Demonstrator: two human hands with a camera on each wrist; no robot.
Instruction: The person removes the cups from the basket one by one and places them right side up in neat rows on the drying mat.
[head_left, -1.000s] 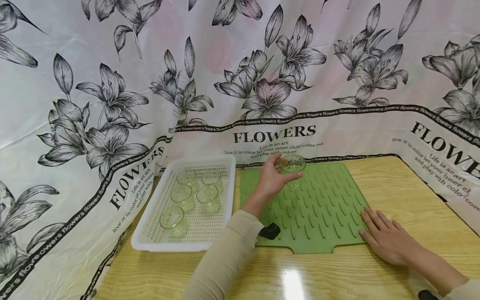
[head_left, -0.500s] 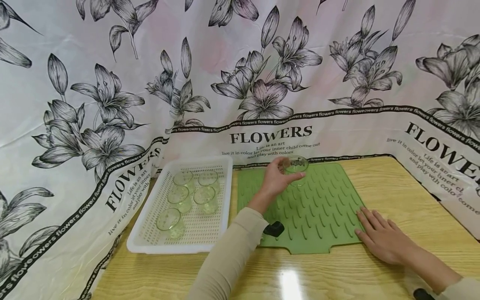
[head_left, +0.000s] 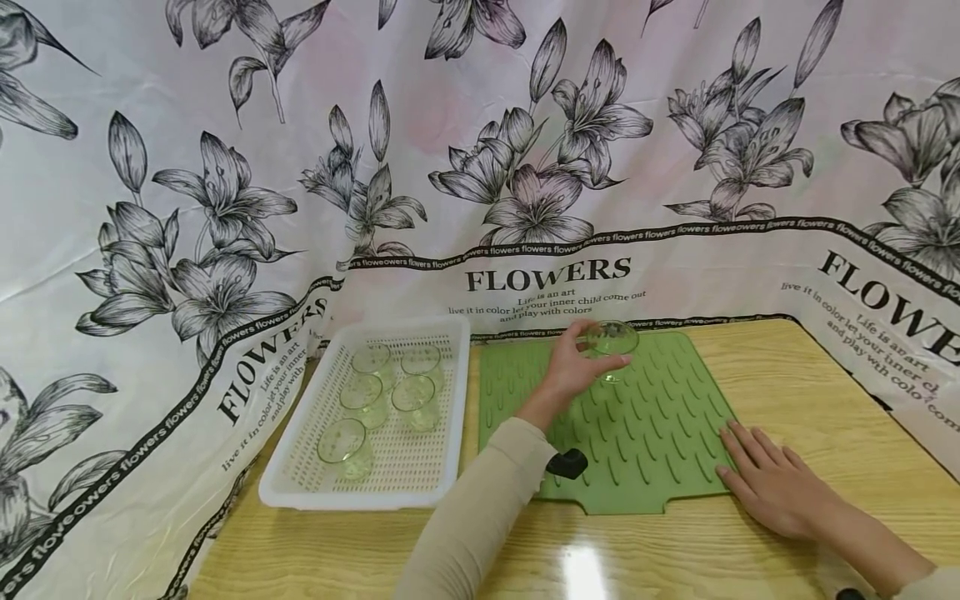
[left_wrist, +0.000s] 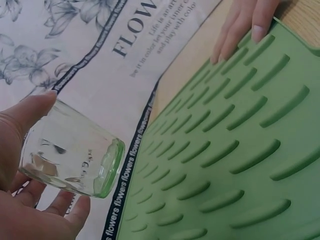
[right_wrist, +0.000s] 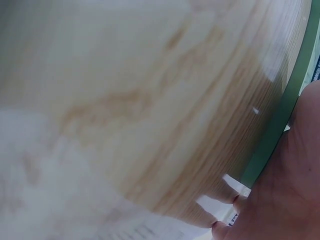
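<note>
My left hand (head_left: 573, 367) grips a clear drinking glass (left_wrist: 75, 150) between thumb and fingers. It holds the glass over the back part of a green ridged drying mat (head_left: 637, 433). In the left wrist view the glass has dark printing on its side and its base points toward the mat, apart from it. My right hand (head_left: 780, 479) lies flat with straight fingers on the table at the mat's right edge, fingertips touching that edge. In the right wrist view only part of this hand (right_wrist: 285, 180) shows, beside the green mat edge.
Left of the mat stands a white perforated plastic basket (head_left: 273, 475) with several clear glasses (head_left: 416, 400) upright in it. The wooden table (head_left: 510, 558) carries everything. A flower-printed cloth (head_left: 405, 292) hangs behind and at both sides.
My left hand has moved a little to the right over the mat with the glass in its grip. The right hand stays at the mat's edge.
</note>
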